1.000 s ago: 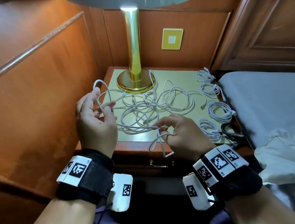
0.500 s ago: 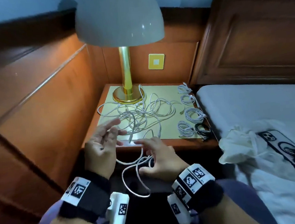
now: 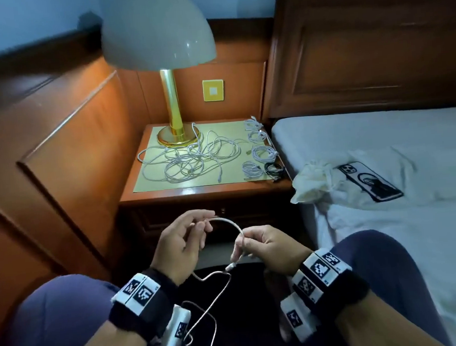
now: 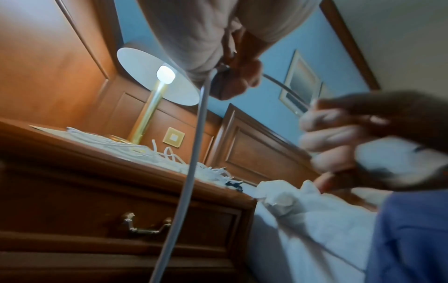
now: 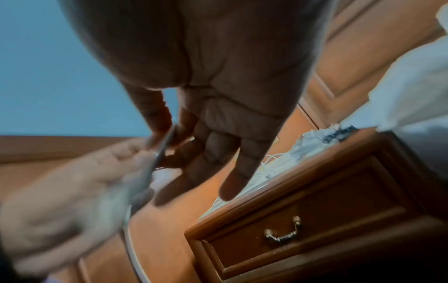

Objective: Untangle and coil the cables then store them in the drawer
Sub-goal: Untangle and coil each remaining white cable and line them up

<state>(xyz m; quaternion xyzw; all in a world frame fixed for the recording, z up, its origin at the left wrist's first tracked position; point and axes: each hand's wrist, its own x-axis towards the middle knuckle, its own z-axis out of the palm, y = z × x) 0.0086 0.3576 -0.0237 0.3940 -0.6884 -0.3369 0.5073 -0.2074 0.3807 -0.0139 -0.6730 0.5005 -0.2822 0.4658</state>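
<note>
One cable (image 3: 226, 223) had come free of the tangle (image 3: 190, 159) on the far nightstand (image 3: 204, 195). Left hand (image 3: 179, 247) and right hand (image 3: 265, 247) pinched it over the lap, ready for coiling; drawer (image 5: 315, 226) closed.

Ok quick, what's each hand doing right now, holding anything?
Left hand: pinching the white cable between thumb and fingers.
Right hand: pinching the same cable near its plug end.

We see a bench (image 3: 204, 195) of glossy varnished wood under a matt yellow mat (image 3: 226, 134), a polished brass lamp stem (image 3: 171, 100) with a smooth shade (image 3: 155, 31), rubbery white cables (image 3: 190, 159), and creased cloth bedding (image 3: 382, 138).
</note>
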